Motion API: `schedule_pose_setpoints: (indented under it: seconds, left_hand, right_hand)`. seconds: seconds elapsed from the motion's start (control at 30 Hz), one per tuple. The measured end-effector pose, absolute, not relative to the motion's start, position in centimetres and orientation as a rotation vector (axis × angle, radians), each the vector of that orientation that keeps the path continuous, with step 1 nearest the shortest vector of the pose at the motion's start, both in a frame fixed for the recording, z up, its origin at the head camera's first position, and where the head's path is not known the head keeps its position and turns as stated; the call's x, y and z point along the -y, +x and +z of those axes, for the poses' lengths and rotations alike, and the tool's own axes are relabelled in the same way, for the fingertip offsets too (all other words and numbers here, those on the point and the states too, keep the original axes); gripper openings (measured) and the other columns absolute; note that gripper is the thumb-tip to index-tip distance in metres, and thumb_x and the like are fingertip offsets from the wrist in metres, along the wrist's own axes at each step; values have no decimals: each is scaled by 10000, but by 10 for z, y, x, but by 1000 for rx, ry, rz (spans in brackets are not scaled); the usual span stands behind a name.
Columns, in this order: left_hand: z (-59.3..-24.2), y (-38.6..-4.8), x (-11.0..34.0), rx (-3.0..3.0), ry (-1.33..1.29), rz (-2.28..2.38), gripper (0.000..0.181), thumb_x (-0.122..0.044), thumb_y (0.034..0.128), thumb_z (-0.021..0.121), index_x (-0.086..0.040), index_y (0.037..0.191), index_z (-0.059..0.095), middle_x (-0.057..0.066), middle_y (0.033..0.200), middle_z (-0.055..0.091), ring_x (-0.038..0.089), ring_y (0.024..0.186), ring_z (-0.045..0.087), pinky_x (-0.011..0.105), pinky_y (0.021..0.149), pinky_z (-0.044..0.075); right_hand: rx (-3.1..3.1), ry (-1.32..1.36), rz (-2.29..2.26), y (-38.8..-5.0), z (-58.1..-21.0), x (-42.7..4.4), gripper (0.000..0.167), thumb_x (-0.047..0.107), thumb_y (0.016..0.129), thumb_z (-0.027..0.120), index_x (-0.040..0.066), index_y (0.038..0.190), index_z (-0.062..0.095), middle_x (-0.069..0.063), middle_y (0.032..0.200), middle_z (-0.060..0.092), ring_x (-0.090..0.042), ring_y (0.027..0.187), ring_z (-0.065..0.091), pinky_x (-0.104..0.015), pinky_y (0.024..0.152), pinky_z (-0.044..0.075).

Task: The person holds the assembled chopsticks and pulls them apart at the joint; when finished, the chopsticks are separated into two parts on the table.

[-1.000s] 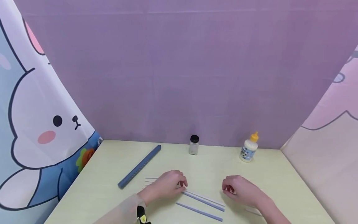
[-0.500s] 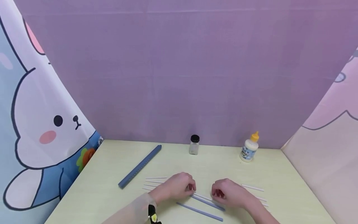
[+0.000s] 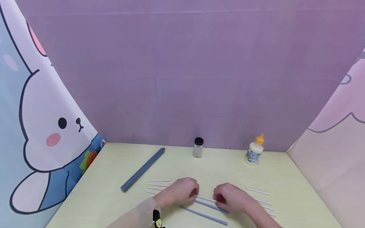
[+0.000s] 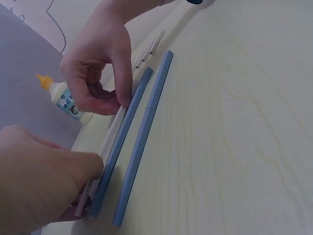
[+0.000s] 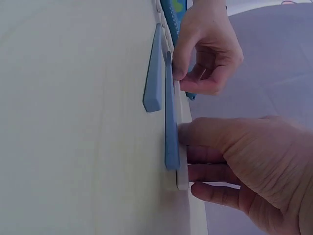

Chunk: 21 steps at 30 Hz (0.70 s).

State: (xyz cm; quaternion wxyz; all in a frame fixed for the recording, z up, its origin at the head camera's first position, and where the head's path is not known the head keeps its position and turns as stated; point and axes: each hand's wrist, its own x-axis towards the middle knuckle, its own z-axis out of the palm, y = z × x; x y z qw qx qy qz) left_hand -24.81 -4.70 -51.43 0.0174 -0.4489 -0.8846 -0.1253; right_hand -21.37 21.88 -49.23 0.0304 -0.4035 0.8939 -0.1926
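A thin white stick lies on the table between my hands, alongside a blue stick. My left hand pinches the white stick near its left part. Farther along, my right hand pinches the same stick between thumb and fingers. In the left wrist view, the white stick runs close against the blue stick; I cannot tell whether they touch all along. A second blue stick lies apart, nearer me. The right wrist view shows my left hand and right hand on the white stick's far side.
Several thin white sticks lie left of my hands, and several short white ones to the right. A dark blue ruler-like bar lies at the back left. Behind stand a black-capped jar and a yellow-tipped glue bottle.
My right hand has come left and down onto the white stick. My left hand has shifted a little right along it. Short white sticks at the right are now uncovered.
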Motion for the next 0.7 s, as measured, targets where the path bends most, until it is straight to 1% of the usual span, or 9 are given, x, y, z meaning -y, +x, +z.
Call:
schedule_pose_setpoints:
  seconds: [0.07,0.17,0.27,0.33,0.43,0.5,0.57,0.7]
  left_hand:
    - [-514,-248,46,2760,-1373,-441,157,-141,843,767,-228,836,637,-159,765,505,-37,694,451,109,644,380]
    - [-509,-248,45,2773,-1307,-510,163,-136,876,691,-220,861,551,-137,762,491,0,689,465,150,641,392]
    - [-496,-250,46,2737,-1235,-470,121,-139,935,606,-202,865,530,-113,732,500,37,666,476,197,602,398]
    - [-486,-252,47,2703,-1201,-417,134,-149,962,582,-196,844,539,-108,682,498,42,620,477,213,552,387]
    - [-471,-255,50,2680,-1190,-369,224,-183,1019,555,-187,796,533,-103,606,444,34,555,450,206,513,349]
    - [-462,-256,52,2693,-1194,-374,285,-210,1049,543,-183,767,522,-103,576,398,28,522,426,195,502,330]
    - [-453,-257,55,2706,-1202,-370,332,-235,1072,539,-179,746,507,-103,568,361,27,508,407,190,509,319]
    - [-439,-259,61,2695,-1222,-327,388,-270,1098,547,-172,726,499,-99,565,337,42,495,387,195,525,324]
  right_hand:
    - [-2777,-1219,-581,-215,-491,-216,224,85,912,772,230,829,623,180,729,490,71,658,431,-149,602,419]
    - [-2811,-1192,-572,-221,-485,-211,239,69,940,709,222,845,551,168,741,432,52,662,408,-165,605,409]
    - [-2828,-1191,-575,-229,-475,-204,224,52,971,633,203,879,495,147,755,402,34,672,400,-177,612,402]
    - [-2831,-1191,-586,-234,-466,-200,206,56,1001,592,193,900,477,136,742,384,28,655,388,-185,596,388]
    - [-2828,-1213,-593,-240,-449,-195,198,95,1072,539,194,909,485,136,716,370,27,621,367,-194,574,367]
    - [-2820,-1240,-579,-244,-439,-191,221,141,1107,522,200,895,500,144,700,361,30,603,349,-193,570,353]
    - [-2823,-1272,-549,-247,-431,-189,251,177,1118,523,206,869,510,151,683,345,33,585,331,-186,566,334]
    - [-2843,-1306,-489,-251,-421,-185,264,213,1117,542,209,855,517,156,656,298,32,554,283,-174,555,289]
